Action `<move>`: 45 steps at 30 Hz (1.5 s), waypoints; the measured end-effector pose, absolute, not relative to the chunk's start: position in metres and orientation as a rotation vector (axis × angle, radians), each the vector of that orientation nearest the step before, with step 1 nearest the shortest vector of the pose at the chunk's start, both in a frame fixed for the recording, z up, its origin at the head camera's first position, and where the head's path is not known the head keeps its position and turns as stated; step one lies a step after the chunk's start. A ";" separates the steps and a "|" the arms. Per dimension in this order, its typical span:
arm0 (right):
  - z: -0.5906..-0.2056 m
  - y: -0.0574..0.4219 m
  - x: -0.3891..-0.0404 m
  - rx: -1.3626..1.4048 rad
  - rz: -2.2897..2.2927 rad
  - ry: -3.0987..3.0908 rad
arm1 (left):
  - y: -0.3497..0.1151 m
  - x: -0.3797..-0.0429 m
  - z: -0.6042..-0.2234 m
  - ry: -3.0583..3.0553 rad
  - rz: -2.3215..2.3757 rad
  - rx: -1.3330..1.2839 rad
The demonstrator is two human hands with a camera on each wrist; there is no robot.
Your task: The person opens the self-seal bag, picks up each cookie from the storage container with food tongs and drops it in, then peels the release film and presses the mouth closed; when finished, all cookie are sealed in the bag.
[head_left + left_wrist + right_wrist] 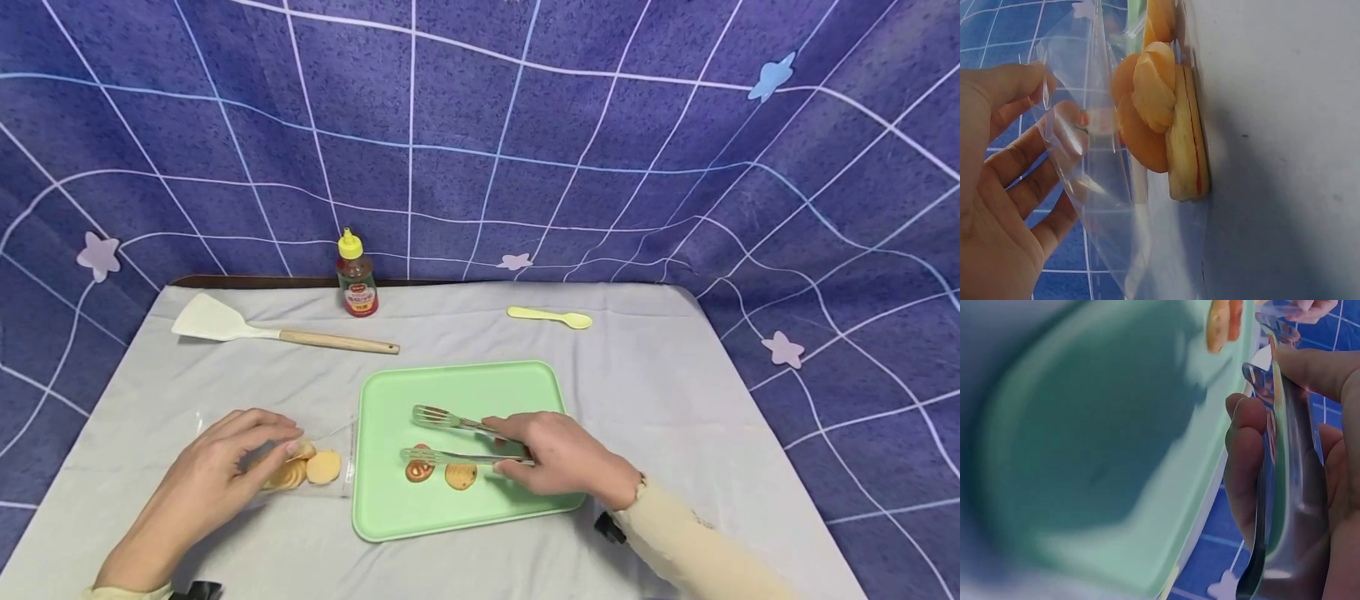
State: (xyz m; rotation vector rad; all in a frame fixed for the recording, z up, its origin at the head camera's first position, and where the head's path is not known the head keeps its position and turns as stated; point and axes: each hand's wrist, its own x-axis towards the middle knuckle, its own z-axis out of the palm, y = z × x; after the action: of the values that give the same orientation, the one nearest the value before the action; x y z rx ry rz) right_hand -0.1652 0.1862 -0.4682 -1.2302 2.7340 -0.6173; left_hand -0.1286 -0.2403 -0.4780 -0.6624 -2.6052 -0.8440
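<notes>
My left hand [202, 479] pinches the film of a clear plastic bag [1104, 212] between thumb and finger. Inside that bag lie several cookies [323, 468], some twisted or swirled and one a layered sandwich type. Metal tongs [476, 458] are in my right hand [558, 454], thumb on one arm and fingers on the other. Their arms stand apart over a light green tray [480, 383]. On the tray, close under the lower arm, are a round speckled cookie [461, 477] and a cookie with a reddish-brown swirl [419, 473], partly covered by the tongs' tip.
A white spatula [213, 319] with a wooden handle lies at the back left. Beside it stands a sauce bottle [357, 279] with a yellow cap. A small yellow spoon [550, 317] lies behind the tray. Blue gridded cloth [465, 108] hangs behind the table.
</notes>
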 end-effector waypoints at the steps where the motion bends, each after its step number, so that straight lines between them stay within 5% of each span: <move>1: -0.468 0.192 -0.163 -1.223 -0.612 2.736 | -0.240 -0.129 -0.478 -2.604 -0.838 -0.663; 45: -0.455 0.260 -0.162 -1.091 -0.519 2.738 | -0.237 -0.126 -0.477 -2.611 -0.820 -0.669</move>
State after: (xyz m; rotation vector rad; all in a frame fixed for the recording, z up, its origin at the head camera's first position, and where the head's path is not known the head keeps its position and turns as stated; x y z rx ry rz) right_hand -0.1623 0.2599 -0.4545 -1.0906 2.7383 -0.5189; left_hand -0.1258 -0.2370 -0.4772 -0.6685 -2.6109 -0.8204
